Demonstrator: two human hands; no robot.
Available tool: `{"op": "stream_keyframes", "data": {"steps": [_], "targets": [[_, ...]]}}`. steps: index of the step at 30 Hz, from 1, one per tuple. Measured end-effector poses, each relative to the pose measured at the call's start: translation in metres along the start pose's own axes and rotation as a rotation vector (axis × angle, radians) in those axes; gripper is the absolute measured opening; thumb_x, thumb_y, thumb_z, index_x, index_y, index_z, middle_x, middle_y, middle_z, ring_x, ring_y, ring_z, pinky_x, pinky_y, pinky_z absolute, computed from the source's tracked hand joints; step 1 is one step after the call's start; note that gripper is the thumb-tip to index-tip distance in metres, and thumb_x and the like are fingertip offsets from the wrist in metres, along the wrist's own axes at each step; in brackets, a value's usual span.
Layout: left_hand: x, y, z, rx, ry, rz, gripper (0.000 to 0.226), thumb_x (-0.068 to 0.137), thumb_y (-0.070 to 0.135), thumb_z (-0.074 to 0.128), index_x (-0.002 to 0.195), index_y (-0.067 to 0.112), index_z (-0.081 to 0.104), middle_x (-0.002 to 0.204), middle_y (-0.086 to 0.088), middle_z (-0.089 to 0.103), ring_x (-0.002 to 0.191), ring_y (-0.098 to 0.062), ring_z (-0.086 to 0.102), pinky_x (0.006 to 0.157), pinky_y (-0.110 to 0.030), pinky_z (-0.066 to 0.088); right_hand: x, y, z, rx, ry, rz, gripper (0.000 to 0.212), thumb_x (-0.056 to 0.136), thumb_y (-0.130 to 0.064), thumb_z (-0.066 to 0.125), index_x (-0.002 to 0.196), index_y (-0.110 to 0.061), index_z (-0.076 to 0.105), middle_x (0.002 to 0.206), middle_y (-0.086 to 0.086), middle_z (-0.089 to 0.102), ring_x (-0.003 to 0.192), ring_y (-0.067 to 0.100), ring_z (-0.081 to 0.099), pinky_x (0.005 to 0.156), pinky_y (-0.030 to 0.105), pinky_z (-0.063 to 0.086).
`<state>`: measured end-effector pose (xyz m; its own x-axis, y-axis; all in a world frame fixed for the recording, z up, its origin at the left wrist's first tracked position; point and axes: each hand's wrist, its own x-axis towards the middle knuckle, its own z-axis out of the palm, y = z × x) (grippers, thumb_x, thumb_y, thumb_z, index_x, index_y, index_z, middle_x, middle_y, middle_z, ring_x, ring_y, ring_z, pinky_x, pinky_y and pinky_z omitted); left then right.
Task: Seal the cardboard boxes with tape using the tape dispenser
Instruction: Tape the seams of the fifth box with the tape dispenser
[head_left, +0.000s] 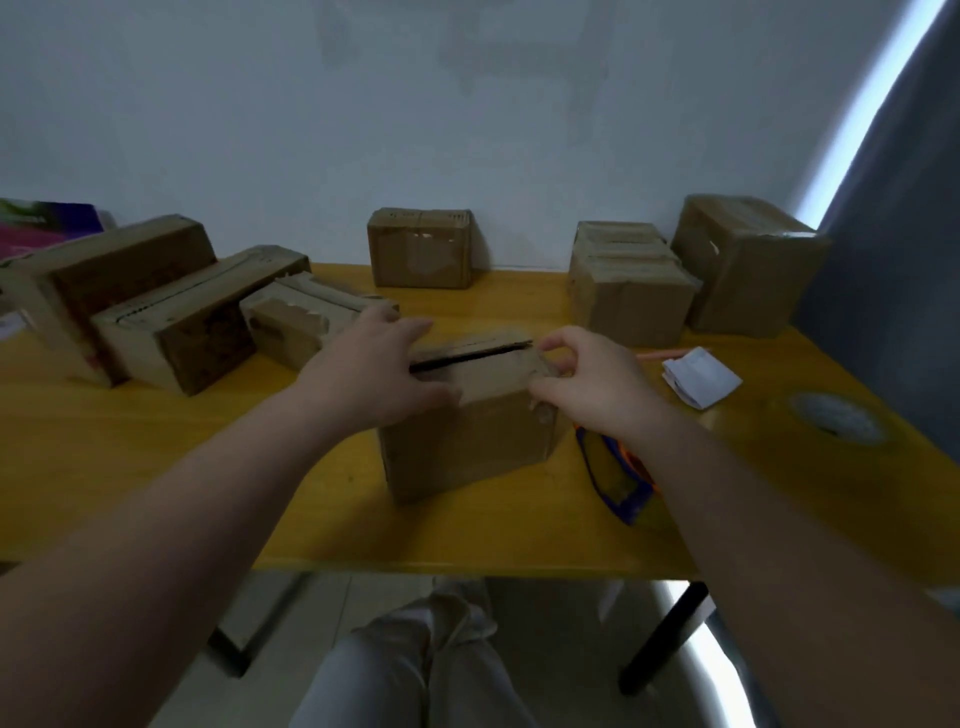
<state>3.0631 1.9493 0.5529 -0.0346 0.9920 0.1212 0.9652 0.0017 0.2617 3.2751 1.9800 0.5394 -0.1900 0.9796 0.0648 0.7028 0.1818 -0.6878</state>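
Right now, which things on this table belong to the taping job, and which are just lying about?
For the job:
- brown cardboard box with open top seam, under left hand and right hand
- blue and orange tape dispenser
- other cardboard boxes

Lying about:
- folded white paper
- pink and purple packet

Single view, head-worn wide-angle camera. Looks forward and down from above near edge of yellow table (156, 467), facing pale wall (467, 104) behind it. Close range: both forearms enter from bottom corners, left hand (374, 369) and right hand (587, 384) near frame centre. Wearer's lap visible below table edge. Strong edge distortion; curtain (904, 218) bows at right. No second view, no overlap.
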Motion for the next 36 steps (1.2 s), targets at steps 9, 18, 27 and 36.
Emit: {"op": "stream_keyframes", "data": {"steps": [9,18,27,36], "targets": [[-0.006,0.002,0.019,0.189,-0.199,0.037,0.095,0.058,0.089,0.019,0.145,0.053,0.003,0.158,-0.005,0.008,0.142,-0.037,0.005,0.109,-0.058,0.021,-0.042,0.045,0.01,-0.476,0.115,0.302,0.045,0.087,-0.033,0.063,0.121,-0.016,0.039,0.096,0.003,0.053,0.085,0.023,0.053,0.06,0.031,0.041],[-0.016,-0.011,0.014,-0.002,-0.282,0.296,0.082,0.065,0.076,0.044,0.14,0.06,0.012,0.155,0.0,0.013,0.14,-0.027,0.01,0.113,-0.05,0.015,-0.036,0.049,-0.014,-0.173,0.498,0.098,0.024,0.095,-0.015,0.048,0.118,-0.022,0.046,0.09,0.001,0.054,0.074,0.019,0.05,0.05,0.026,0.032],[-0.016,-0.019,0.018,-0.077,-0.32,0.448,0.09,0.072,0.073,0.044,0.148,0.042,0.008,0.155,0.008,0.011,0.14,-0.015,0.008,0.114,-0.039,0.01,-0.032,-0.013,-0.056,0.56,0.154,-0.208,0.06,0.057,-0.041,0.088,0.105,-0.036,0.053,0.102,-0.003,0.066,0.088,0.015,0.069,0.072,0.034,0.058],[-0.016,-0.019,0.015,-0.104,-0.317,0.513,0.085,0.074,0.065,0.048,0.148,0.04,0.012,0.155,0.009,0.012,0.138,-0.007,0.007,0.108,-0.026,0.005,-0.013,-0.027,-0.038,0.429,-0.168,-0.241,0.058,0.064,-0.001,0.072,0.11,-0.034,0.055,0.101,0.005,0.064,0.075,0.017,0.066,0.065,0.035,0.055]]}}
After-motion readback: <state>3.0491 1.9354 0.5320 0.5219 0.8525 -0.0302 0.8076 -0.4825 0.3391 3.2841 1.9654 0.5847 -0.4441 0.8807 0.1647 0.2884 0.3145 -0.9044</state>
